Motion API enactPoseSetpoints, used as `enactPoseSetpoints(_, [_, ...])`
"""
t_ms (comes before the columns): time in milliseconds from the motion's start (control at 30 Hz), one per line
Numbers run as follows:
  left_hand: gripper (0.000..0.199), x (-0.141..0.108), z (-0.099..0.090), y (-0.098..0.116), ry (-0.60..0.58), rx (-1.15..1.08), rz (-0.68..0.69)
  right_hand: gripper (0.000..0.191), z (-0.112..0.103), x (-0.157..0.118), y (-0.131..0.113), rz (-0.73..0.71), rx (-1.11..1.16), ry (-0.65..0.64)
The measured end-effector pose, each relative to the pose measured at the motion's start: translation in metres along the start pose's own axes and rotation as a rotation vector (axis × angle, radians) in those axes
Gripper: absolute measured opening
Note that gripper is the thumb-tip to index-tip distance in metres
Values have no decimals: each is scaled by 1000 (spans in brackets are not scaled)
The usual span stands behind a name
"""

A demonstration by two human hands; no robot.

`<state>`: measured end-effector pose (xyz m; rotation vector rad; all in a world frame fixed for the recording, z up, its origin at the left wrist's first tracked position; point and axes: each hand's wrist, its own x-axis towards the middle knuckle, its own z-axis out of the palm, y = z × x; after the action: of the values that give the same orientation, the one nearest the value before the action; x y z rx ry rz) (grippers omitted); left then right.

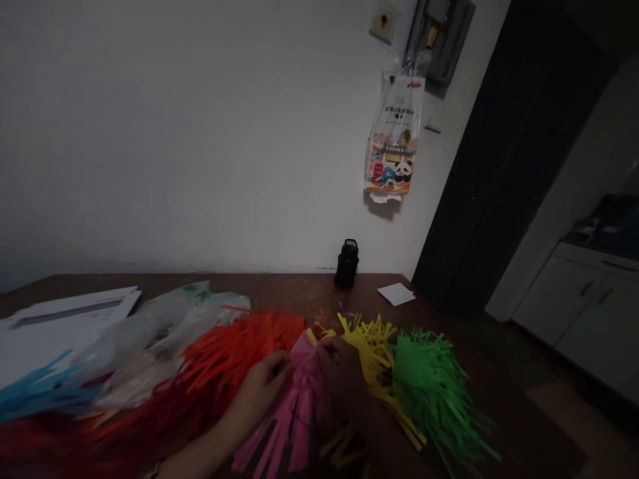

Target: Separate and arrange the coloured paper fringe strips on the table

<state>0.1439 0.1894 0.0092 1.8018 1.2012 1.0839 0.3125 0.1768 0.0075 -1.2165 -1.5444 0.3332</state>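
A pink fringed piece, cut into long strips, hangs between my hands; whether it is paper or cloth I cannot tell. My left hand pinches its left side near the uncut top band. At the upper right of that band, the fingers of my right hand are closed on it, close to a small yellow edge. Orange fringe lies to the left, beyond my left hand. Yellow fringe spreads just right of my right hand, and green fringe sits farther right.
Dark red fringe and blue strips cover the table's left side, beside a clear plastic bag and white sheets. A black bottle stands near the wall, with a white card to its right. A printed tissue pack hangs above.
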Motion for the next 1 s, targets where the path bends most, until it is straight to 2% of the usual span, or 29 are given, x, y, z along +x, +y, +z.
enactPoseSetpoints(133, [30,-3,-2,2,0,-17,2,13,-3,-3,-4,-93,-22,26])
enactPoseSetpoints(267, [29,-5,-1,9,-10,-22,8,29,-1,-9,-9,-313,-143,16])
enactPoseSetpoints(367, [27,-6,0,15,-24,-23,10,18,2,-12,-9,-449,-290,25])
enactPoseSetpoints(500, [25,-6,-2,17,-42,-20,15,17,-1,-10,-6,-439,-344,44])
enactPoseSetpoints(767, [25,-5,-1,10,-65,-42,27,14,-9,-7,-9,-539,-354,-35])
enactPoseSetpoints(1000, [27,-4,-3,14,-79,-12,39,13,-4,-11,-13,-458,-379,-63])
